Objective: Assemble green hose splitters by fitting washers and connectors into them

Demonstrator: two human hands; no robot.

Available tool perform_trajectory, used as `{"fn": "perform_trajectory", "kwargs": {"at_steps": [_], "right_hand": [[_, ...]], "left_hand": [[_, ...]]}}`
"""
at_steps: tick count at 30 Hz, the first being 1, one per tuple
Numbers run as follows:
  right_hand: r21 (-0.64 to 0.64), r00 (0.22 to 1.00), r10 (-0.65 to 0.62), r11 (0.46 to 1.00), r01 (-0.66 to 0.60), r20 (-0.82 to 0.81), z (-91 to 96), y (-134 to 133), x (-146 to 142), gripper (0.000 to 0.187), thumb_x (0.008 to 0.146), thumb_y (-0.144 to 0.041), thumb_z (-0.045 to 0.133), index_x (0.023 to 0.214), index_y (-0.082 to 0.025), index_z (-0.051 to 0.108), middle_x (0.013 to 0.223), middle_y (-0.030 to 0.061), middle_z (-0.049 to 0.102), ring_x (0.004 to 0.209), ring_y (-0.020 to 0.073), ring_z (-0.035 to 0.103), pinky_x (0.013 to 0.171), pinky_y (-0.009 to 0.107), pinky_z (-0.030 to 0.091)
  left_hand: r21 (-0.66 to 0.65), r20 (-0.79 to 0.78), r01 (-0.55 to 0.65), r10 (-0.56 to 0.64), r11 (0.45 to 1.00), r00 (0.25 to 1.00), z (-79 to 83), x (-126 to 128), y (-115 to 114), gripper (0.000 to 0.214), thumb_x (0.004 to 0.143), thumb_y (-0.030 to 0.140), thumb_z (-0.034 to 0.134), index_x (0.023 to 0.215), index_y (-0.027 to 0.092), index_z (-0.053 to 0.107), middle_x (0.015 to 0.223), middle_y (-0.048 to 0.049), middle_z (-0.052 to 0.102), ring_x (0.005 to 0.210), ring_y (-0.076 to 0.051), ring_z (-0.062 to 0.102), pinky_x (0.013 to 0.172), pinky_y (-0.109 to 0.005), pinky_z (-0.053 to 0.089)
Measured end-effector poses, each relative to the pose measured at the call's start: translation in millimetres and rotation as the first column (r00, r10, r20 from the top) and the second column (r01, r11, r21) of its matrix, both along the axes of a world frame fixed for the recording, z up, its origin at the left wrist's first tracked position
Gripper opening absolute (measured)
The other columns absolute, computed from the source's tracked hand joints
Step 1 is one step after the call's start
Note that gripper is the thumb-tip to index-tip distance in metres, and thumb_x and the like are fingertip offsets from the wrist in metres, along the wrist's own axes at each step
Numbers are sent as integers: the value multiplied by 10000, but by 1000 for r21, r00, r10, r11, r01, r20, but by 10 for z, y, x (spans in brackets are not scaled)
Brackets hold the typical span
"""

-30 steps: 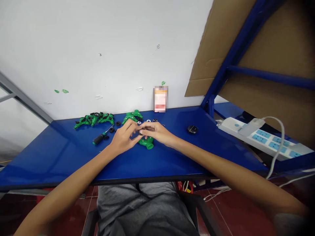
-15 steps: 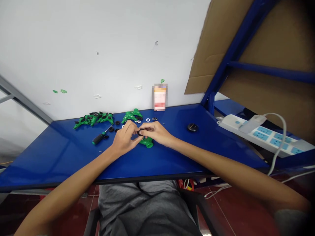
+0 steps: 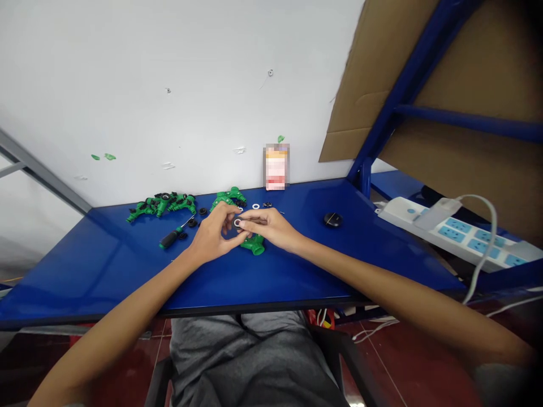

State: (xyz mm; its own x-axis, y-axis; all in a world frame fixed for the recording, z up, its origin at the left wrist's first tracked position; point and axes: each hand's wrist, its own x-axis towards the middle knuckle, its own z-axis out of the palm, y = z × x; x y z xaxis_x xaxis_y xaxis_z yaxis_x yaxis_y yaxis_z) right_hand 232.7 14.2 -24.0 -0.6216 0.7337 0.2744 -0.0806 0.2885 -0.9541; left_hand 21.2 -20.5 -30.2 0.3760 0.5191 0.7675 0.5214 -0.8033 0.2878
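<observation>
Your right hand pinches a white washer at its fingertips, just above a green fitting lying on the blue desk. Your left hand is half-curled right beside the washer; you cannot tell whether it grips it. A screwdriver lies further left, near more green fittings.

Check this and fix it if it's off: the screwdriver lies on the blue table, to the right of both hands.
Wrong side. The head view shows the screwdriver to the left of both hands, beyond the left hand, not to the right of the right hand. It does lie on the blue table.
</observation>
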Motion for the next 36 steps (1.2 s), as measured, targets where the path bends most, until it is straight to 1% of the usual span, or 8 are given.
{"fn": "perform_trajectory", "kwargs": {"at_steps": [2, 5, 10, 15, 22, 28, 32, 36], "right_hand": [[10, 1000, 0, 1000, 0, 13, -1, 47, 35, 452, 889, -628, 812, 960, -181, 823, 829, 45, 783, 756, 179, 708, 748, 319, 588], [-14, 1000, -3, 1000, 3, -2, -2, 103, 74, 491, 890, -655, 801, 995, -176, 823, 813, 49, 781, 736, 177, 712, 746, 321, 596], [-39, 1000, 8, 999, -8, -1, 5, 69, 48, 432, 879, -593, 823, 1036, -190, 824, 875, 43, 784, 744, 169, 702, 754, 324, 603], [-20, 999, 21, 1000, -20, 36, -5, -3, -5, 335, 905, -517, 794, 1001, -197, 815, 907, 39, 776, 786, 179, 697, 774, 330, 598], [53, 997, 13, 998, -17, 77, -34, 20, 0, 232, 919, -415, 754, 958, -193, 810, 889, 33, 774, 832, 192, 703, 804, 329, 549], [48, 996, 4, 999, -8, 88, -39, 24, -3, 232, 903, -416, 755, 958, -198, 811, 885, 30, 776, 834, 191, 700, 800, 326, 541], [45, 996, 25, 999, -29, 83, -32, 23, 4, 221, 888, -406, 776, 938, -194, 812, 906, 36, 787, 847, 193, 707, 814, 325, 542], [34, 995, 38, 999, -41, 88, 0, 43, 31, 272, 881, -451, 794, 888, -179, 801, 821, 23, 753, 783, 183, 682, 741, 309, 530]], "left_hand": [[-25, -51, 68, -69, 997, 996, 41, -26, 2, 325, 1003, 219, 711, 1317, 227, 627, 1028, -42, 624, 766, -137, 603, 656, -267, 550], [-9, -40, 96, -96, 995, 995, 76, -41, 10, 294, 1034, 215, 689, 1327, 226, 665, 1011, -45, 637, 756, -134, 609, 646, -263, 546], [55, 12, 6, -6, 998, 1000, 26, 1, 12, 213, 986, 248, 779, 1143, 208, 640, 879, 10, 600, 680, -112, 578, 599, -232, 508], [26, 23, -64, 64, 998, 998, -89, 40, -2, 254, 956, 261, 781, 996, 223, 534, 824, 48, 545, 633, -93, 550, 572, -210, 477], [60, -53, -92, 95, 994, 994, -116, 41, -24, 245, 964, 257, 741, 960, 230, 498, 812, 51, 546, 631, -89, 561, 558, -192, 451], [101, -65, -101, 108, 990, 992, -131, 59, -27, 235, 965, 259, 731, 956, 228, 498, 811, 46, 554, 620, -91, 562, 549, -197, 444], [59, -80, -71, 76, 996, 994, -60, 43, -56, 236, 970, 293, 755, 1081, 222, 560, 818, 39, 574, 631, -108, 570, 567, -221, 470], [-32, -206, 78, -83, 996, 975, 78, -29, -75, 272, 1020, 267, 696, 1284, 229, 641, 965, -40, 645, 765, -154, 634, 675, -279, 550]]}}
